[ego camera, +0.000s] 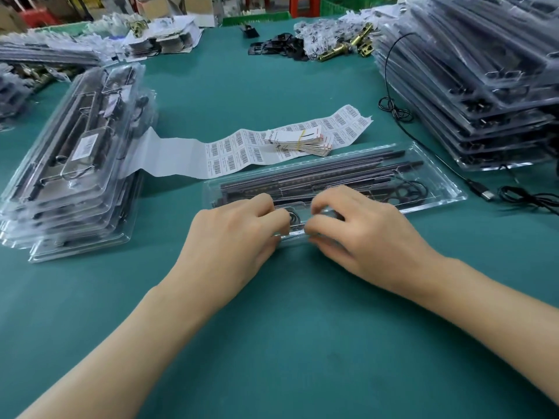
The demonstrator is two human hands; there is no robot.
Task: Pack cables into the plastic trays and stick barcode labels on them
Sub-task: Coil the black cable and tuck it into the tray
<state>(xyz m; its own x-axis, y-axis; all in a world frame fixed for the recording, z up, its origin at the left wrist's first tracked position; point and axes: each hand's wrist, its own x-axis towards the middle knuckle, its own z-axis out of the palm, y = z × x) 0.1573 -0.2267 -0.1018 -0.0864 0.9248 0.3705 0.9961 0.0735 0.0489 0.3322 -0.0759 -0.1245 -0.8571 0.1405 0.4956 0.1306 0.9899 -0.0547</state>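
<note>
— What are the fingers doing?
— Those of the left hand (239,228) and the right hand (363,231) curl in, pinching a coiled black cable (294,219) between them.
— Where does it sit?
— In the near pocket of the clear tray (438,189) on the green table (272,328), with the barcode label strip (230,155) just behind.

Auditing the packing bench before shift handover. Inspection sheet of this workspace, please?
Surface: green mat.
Job's things: clear tray holding black rods, coiled cable in its near pocket; barcode label strip behind it; left stack and right stack of filled trays.
Clutter: banded tag bundle on the strip; brass hardware at far edge.
Hands: left hand and right hand both pinch the coiled cable.
Cables: loose USB cable by right stack.
Surroundings: green crates, red stool beyond table.
</note>
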